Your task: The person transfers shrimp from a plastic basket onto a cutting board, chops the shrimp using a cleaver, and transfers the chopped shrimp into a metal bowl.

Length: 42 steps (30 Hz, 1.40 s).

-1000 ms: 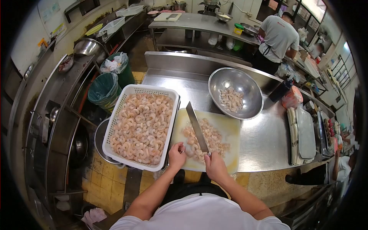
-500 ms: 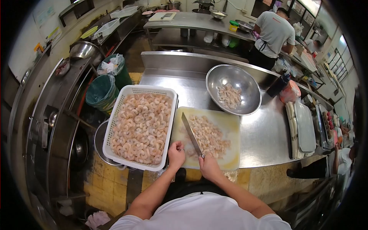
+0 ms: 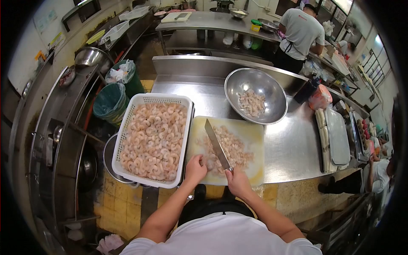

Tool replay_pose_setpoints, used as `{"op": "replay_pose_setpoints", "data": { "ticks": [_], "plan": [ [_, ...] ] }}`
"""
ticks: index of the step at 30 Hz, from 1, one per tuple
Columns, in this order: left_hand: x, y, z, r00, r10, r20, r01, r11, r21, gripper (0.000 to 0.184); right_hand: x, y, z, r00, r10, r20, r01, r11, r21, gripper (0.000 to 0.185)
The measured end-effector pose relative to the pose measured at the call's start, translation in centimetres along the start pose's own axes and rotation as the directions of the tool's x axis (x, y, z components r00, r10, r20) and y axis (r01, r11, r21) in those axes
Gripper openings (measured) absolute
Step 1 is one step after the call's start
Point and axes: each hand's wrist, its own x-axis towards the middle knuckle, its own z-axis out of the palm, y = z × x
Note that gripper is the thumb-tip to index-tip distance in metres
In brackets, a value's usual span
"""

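My right hand (image 3: 239, 182) is wrapped round the handle of a wide-bladed kitchen knife (image 3: 218, 146). Its blade slants up and left over the pale cutting board (image 3: 197, 127). Cut shrimp pieces (image 3: 231, 146) lie spread on the board, mostly to the right of the blade. At the board's left front edge, my left hand (image 3: 196, 171) has its fingers curled together; a shrimp lies close by the fingertips, and whether they grip it is unclear. Left of the board stands a white perforated basket (image 3: 185, 127) heaped with peeled shrimp (image 3: 154, 140).
Behind the board, a steel bowl (image 3: 272, 100) holds more shrimp pieces. Stacked trays (image 3: 337, 140) and a dark bottle (image 3: 307, 90) stand at the right. Lined green bins (image 3: 111, 104) are beyond the table's left side. A co-worker (image 3: 297, 34) stands at the back counter.
The knife's blade has shifted slightly right relative to the board, with my right hand. My left hand has moved slightly up. The whole view has shifted a little.
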Motion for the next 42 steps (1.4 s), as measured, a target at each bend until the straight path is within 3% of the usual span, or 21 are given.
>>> {"op": "replay_pose_setpoints", "data": {
  "ticks": [4, 7, 13, 16, 19, 22, 25, 28, 31, 34, 37, 40, 42],
  "plan": [
    [-2.0, 1.0, -0.5, 0.998, -0.016, 0.057, 0.01, 0.996, 0.094, 0.039, -0.7, -1.1, -1.3, 0.998, -0.056, -0.038, 0.055, 0.998, -0.026, 0.036],
    [-1.8, 0.7, 0.8, 0.998, 0.015, 0.064, -0.021, 0.995, 0.095, 0.034, 0.3, 0.6, 1.0, 1.0, 0.008, 0.029, -0.006, 0.998, -0.064, 0.037],
    [-0.9, 0.8, 1.4, 1.0, -0.016, -0.008, 0.016, 0.996, -0.083, 0.027, 0.1, -2.1, -2.4, 1.0, 0.0, 0.002, 0.0, 1.0, 0.018, 0.039],
    [-0.4, -0.1, 1.4, 0.994, -0.113, -0.011, 0.106, 0.958, -0.267, 0.027, 1.0, 0.9, 1.1, 1.0, -0.003, 0.012, 0.004, 0.996, -0.084, 0.038],
    [0.1, 1.1, 0.7, 0.928, 0.115, -0.353, -0.07, 0.988, 0.139, 0.031, 1.1, 0.7, 0.3, 0.998, 0.036, 0.044, -0.034, 0.999, -0.041, 0.036],
    [1.6, 0.5, 0.5, 0.98, 0.055, -0.192, 0.0, 0.962, 0.273, 0.036, 0.1, -1.0, -1.8, 1.0, 0.006, 0.02, -0.007, 0.999, 0.042, 0.034],
    [1.7, 0.0, 0.6, 0.996, 0.072, -0.049, -0.058, 0.968, 0.243, 0.036, -0.8, -2.4, -2.8, 0.996, -0.079, -0.036, 0.082, 0.993, 0.087, 0.034],
    [0.8, -1.0, 1.6, 0.995, 0.089, 0.041, -0.09, 0.996, 0.015, 0.036, -1.0, -1.7, -0.5, 0.993, -0.109, -0.041, 0.109, 0.994, 0.015, 0.034],
    [-0.8, -0.1, 1.2, 1.0, -0.007, -0.015, 0.003, 0.976, -0.217, 0.038, 0.0, -0.1, 1.2, 0.999, -0.049, 0.022, 0.05, 0.999, -0.016, 0.035],
    [-1.9, 0.4, 0.6, 0.975, 0.026, -0.221, -0.023, 1.0, 0.017, 0.037, -0.4, -1.9, -0.9, 0.997, 0.018, 0.074, -0.017, 1.0, -0.016, 0.036],
    [-1.7, 0.7, 0.0, 0.977, -0.004, -0.214, 0.037, 0.988, 0.151, 0.038, -0.8, -2.3, -1.5, 0.999, -0.035, 0.007, 0.035, 0.999, -0.005, 0.036],
    [-0.7, 0.9, 0.2, 0.999, -0.011, -0.032, 0.016, 0.986, 0.165, 0.041, 0.4, 0.7, 0.9, 0.999, -0.017, 0.03, 0.02, 0.995, -0.096, 0.037],
    [0.2, 0.7, 0.9, 0.999, 0.051, -0.014, -0.05, 0.993, 0.107, 0.041, 1.0, 0.3, 0.3, 1.0, -0.006, 0.029, 0.009, 0.996, -0.09, 0.038]
  ]
}}
